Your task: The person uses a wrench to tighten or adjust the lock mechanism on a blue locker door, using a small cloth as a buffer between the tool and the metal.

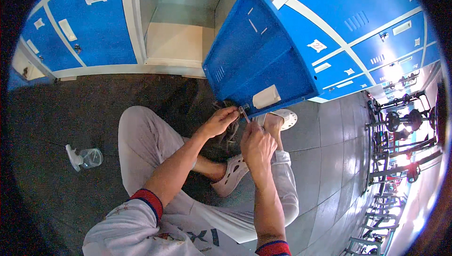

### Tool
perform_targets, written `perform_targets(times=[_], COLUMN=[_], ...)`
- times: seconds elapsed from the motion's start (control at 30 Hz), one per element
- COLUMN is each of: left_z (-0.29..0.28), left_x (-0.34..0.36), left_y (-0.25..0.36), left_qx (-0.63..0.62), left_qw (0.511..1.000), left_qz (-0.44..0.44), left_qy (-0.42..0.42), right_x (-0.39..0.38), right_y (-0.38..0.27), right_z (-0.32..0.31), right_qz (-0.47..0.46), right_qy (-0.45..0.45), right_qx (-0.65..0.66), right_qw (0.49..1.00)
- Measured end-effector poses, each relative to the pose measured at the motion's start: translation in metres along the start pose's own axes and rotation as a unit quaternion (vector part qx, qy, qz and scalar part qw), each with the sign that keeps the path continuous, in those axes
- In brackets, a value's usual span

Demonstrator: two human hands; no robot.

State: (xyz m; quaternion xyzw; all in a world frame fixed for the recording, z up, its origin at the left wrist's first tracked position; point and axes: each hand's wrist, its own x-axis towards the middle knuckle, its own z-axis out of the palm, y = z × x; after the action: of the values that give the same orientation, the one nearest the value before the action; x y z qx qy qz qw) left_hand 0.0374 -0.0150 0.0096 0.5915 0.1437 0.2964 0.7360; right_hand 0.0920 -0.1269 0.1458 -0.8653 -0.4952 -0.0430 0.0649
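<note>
An open blue locker door [263,63] hangs in front of me with its inner side showing. At its lower edge my left hand [220,121] is closed, its fingertips pinching at the small metal lock [242,110]. Just right of it, my right hand [259,146] is closed around the end of a thin, light-coloured piece [246,117] that reaches up to the lock. Whether this is a tool or part of the lock is too small to tell. A white pull handle recess [266,97] sits on the door beside the lock.
Behind the door is the open locker compartment [174,39]. More blue lockers [87,23] stand on both sides. A clear spray bottle [84,157] lies on the dark floor at left. My crossed legs and clogs [231,176] are below the door. Gym equipment [405,124] stands far right.
</note>
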Motion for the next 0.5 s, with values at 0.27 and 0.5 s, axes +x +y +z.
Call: perform_targets(times=[0.27, 0.5], left_z=[0.012, 0.027], left_x=[-0.004, -0.004], left_y=[-0.002, 0.005], left_qx=[0.156, 0.312], left_qw=[0.983, 0.911], left_qz=[0.057, 0.225], left_qy=[0.071, 0.151], right_x=[-0.006, -0.004], right_y=[0.005, 0.011], right_z=[0.029, 0.041], right_qz=[0.041, 0.045], right_qy=[0.027, 0.068], right_qx=[0.108, 0.208], right_qw=[0.993, 0.975])
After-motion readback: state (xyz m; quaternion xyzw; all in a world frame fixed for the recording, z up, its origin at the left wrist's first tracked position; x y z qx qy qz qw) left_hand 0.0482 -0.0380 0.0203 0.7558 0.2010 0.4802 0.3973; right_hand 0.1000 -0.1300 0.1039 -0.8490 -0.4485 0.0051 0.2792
